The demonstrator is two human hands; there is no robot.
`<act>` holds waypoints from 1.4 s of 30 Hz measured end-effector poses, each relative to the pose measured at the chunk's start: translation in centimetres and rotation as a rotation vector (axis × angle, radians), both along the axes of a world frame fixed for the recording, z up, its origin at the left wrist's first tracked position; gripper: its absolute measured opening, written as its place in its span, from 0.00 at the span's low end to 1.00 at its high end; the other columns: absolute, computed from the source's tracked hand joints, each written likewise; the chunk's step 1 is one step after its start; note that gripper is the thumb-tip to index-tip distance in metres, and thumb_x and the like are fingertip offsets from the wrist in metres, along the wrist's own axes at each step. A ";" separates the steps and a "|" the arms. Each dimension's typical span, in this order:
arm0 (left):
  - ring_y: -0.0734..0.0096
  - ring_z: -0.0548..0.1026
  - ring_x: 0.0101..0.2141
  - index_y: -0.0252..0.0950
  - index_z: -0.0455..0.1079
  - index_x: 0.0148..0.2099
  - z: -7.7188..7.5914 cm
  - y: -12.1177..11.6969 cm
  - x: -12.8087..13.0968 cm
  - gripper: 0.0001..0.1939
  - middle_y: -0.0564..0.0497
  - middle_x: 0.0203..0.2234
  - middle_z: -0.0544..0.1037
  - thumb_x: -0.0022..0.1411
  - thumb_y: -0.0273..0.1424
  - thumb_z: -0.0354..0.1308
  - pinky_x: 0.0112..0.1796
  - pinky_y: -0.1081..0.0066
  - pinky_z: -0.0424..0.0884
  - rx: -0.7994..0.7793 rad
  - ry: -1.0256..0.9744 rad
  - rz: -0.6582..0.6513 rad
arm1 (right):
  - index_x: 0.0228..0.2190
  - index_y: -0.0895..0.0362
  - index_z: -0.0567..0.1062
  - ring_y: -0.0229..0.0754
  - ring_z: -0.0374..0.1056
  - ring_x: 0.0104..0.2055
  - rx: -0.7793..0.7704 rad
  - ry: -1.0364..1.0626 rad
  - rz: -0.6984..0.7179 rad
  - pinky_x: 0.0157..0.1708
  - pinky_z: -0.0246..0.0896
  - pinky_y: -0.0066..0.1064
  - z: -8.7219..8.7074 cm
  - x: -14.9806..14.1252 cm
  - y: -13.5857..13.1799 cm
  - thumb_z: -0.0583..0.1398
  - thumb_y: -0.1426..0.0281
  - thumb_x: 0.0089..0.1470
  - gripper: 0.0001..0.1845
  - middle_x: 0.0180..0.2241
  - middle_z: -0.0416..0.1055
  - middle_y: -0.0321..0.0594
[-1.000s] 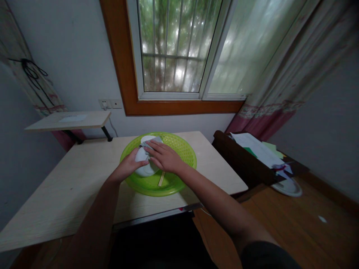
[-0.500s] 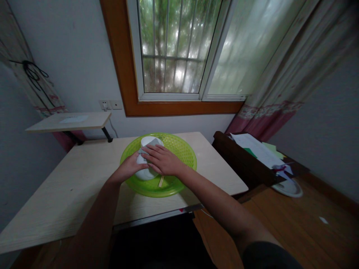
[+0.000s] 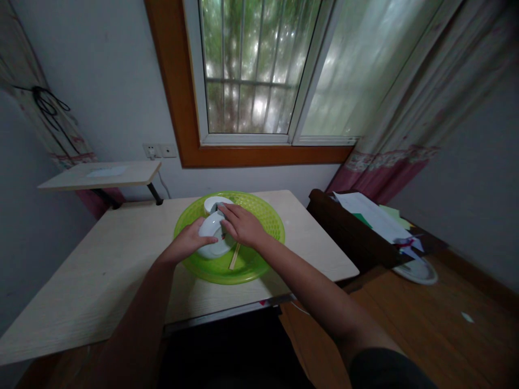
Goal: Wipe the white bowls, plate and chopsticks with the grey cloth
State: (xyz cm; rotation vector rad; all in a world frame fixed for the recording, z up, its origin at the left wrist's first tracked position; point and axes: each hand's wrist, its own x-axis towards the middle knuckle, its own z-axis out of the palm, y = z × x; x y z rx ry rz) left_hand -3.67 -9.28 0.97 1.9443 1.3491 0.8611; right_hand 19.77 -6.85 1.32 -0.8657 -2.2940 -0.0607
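Just below the centre of the frame, over a green basket (image 3: 263, 216), the left hand (image 3: 185, 244) grips a white dish (image 3: 210, 246) by its left edge, apparently steadying it for the right hand (image 3: 245, 224), whose bent fingers hold a grey cloth (image 3: 219, 206) at the dish's far edge.

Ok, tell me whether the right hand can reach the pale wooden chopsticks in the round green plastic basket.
Probably yes: the chopsticks lie close to the right hand, their near ends uncovered, though it holds a grey cloth.
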 end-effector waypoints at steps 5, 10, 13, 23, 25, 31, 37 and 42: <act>0.48 0.79 0.46 0.37 0.70 0.58 -0.2 0.1 0.1 0.34 0.45 0.47 0.81 0.51 0.45 0.69 0.48 0.55 0.74 -0.025 -0.048 -0.039 | 0.69 0.52 0.60 0.51 0.54 0.72 0.059 -0.095 0.159 0.70 0.53 0.53 0.7 -0.2 -0.8 0.53 0.60 0.71 0.30 0.70 0.59 0.46; 0.47 0.79 0.47 0.36 0.69 0.60 -0.3 0.2 0.1 0.36 0.45 0.48 0.80 0.52 0.45 0.69 0.49 0.54 0.74 -0.013 -0.046 -0.042 | 0.69 0.52 0.61 0.50 0.51 0.74 0.076 -0.128 0.207 0.72 0.49 0.51 0.7 -0.4 -0.9 0.53 0.60 0.71 0.29 0.71 0.58 0.44; 0.47 0.78 0.45 0.37 0.72 0.54 -0.3 0.2 -0.1 0.32 0.45 0.45 0.81 0.50 0.47 0.70 0.47 0.55 0.75 -0.007 -0.037 -0.010 | 0.68 0.54 0.63 0.49 0.59 0.70 -0.022 0.012 0.095 0.69 0.56 0.50 0.3 0.1 -0.1 0.52 0.61 0.71 0.28 0.68 0.63 0.48; 0.45 0.79 0.49 0.34 0.67 0.59 -1.0 0.3 -1.5 0.38 0.39 0.51 0.79 0.50 0.45 0.72 0.49 0.52 0.76 -0.073 -0.366 0.038 | 0.62 0.54 0.70 0.52 0.67 0.63 -0.357 0.397 0.061 0.65 0.60 0.49 -0.8 2.4 2.3 0.64 0.52 0.61 0.34 0.62 0.71 0.50; 0.45 0.78 0.50 0.33 0.66 0.61 -1.2 0.3 -1.7 0.40 0.38 0.52 0.79 0.50 0.44 0.73 0.51 0.50 0.75 -0.077 -0.440 0.045 | 0.62 0.55 0.70 0.53 0.67 0.63 -0.385 0.417 0.066 0.64 0.60 0.50 -1.2 2.4 2.7 0.66 0.52 0.58 0.36 0.61 0.71 0.51; 0.43 0.79 0.49 0.35 0.68 0.61 -1.1 0.1 -1.5 0.41 0.39 0.52 0.80 0.47 0.40 0.76 0.48 0.52 0.76 -0.152 -0.604 0.011 | 0.60 0.54 0.72 0.53 0.69 0.60 -0.400 0.487 0.062 0.62 0.62 0.49 -1.5 2.4 2.8 0.68 0.56 0.57 0.33 0.59 0.72 0.49; 0.45 0.80 0.46 0.36 0.70 0.61 -0.7 0.2 -1.1 0.38 0.39 0.50 0.81 0.49 0.41 0.76 0.45 0.57 0.77 -0.196 -0.616 -0.073 | 0.59 0.51 0.72 0.53 0.69 0.59 -0.402 0.494 0.057 0.59 0.65 0.49 -1.1 2.5 2.5 0.69 0.60 0.55 0.32 0.59 0.72 0.47; 0.47 0.80 0.45 0.38 0.73 0.59 -0.9 0.7 -1.0 0.34 0.41 0.48 0.81 0.51 0.40 0.74 0.43 0.60 0.77 -0.178 -0.560 -0.120 | 0.60 0.51 0.72 0.53 0.69 0.59 -0.341 0.438 0.111 0.61 0.63 0.50 -1.0 2.6 2.5 0.69 0.59 0.56 0.32 0.59 0.73 0.47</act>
